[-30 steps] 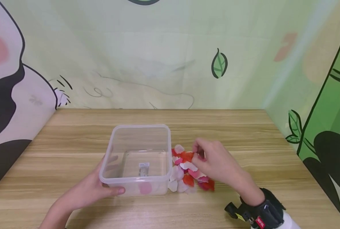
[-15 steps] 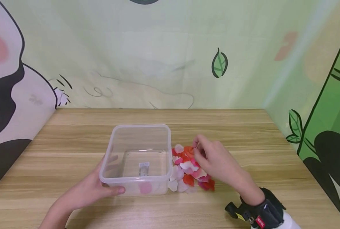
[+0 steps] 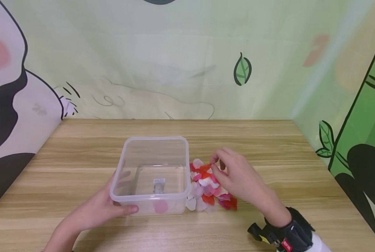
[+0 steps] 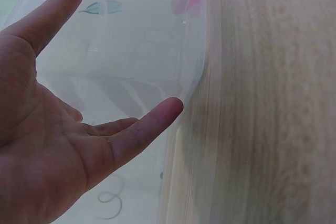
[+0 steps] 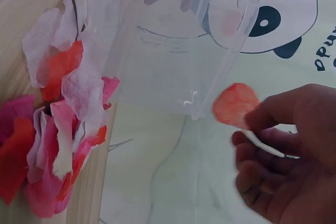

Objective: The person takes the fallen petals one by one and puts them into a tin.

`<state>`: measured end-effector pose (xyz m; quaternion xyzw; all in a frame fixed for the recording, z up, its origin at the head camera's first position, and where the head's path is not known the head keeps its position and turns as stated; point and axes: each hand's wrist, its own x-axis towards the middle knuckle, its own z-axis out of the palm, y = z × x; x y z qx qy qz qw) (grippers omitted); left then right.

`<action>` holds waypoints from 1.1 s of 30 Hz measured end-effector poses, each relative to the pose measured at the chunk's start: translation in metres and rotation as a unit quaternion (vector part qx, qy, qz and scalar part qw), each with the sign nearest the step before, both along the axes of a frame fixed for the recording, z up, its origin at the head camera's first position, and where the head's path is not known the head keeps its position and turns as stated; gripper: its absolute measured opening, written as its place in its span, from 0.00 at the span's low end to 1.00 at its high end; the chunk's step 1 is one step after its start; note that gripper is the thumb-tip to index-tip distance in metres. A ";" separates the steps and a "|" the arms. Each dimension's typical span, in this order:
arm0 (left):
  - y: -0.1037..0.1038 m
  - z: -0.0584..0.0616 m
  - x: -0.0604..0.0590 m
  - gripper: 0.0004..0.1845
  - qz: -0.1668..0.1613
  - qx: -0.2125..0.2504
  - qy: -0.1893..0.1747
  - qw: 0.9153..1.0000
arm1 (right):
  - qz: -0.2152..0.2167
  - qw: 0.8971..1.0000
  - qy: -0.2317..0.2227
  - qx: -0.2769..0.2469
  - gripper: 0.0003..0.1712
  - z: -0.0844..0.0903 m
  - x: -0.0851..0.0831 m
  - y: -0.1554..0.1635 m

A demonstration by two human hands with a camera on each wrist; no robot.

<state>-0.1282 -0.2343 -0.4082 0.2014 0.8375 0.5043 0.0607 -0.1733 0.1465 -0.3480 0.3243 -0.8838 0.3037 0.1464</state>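
A clear plastic container (image 3: 149,203) stands on the table, its mouth facing up. My left hand (image 3: 107,204) rests on its left side, the thumb on the front wall and the other fingers seen through the plastic. These fingers lie straight and spread in the left wrist view. Beside the container's right wall is a heap of white, pink and red artificial petals (image 3: 208,190). Over the heap's far right edge, my right hand (image 3: 238,171) pinches one orange-red petal (image 5: 235,106) between thumb and fingertip. That petal is raised apart from the heap in the right wrist view.
A wood-grain table (image 3: 89,147) runs back to a printed cloth backdrop (image 3: 175,70) with panda and bamboo drawings. A small pale rectangular patch (image 3: 158,185) shows at the container's base, and a pink round patch (image 3: 160,206) at its front wall.
My right hand has shifted slightly, with the orange-red petal at its fingertips turning to a flatter angle. The left hand and the container have stayed in place.
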 end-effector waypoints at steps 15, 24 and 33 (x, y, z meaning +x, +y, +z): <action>0.003 0.000 0.000 0.69 0.003 0.005 0.008 1.000 | 0.056 0.983 0.105 -0.143 0.13 0.000 0.006 -0.016; 0.003 -0.001 0.001 0.69 -0.002 0.011 0.018 1.000 | 0.111 0.973 0.091 -0.183 0.14 0.004 0.018 -0.027; 0.004 -0.002 0.000 0.69 0.001 0.004 0.022 1.000 | 0.146 0.966 0.094 -0.192 0.13 0.000 0.021 -0.036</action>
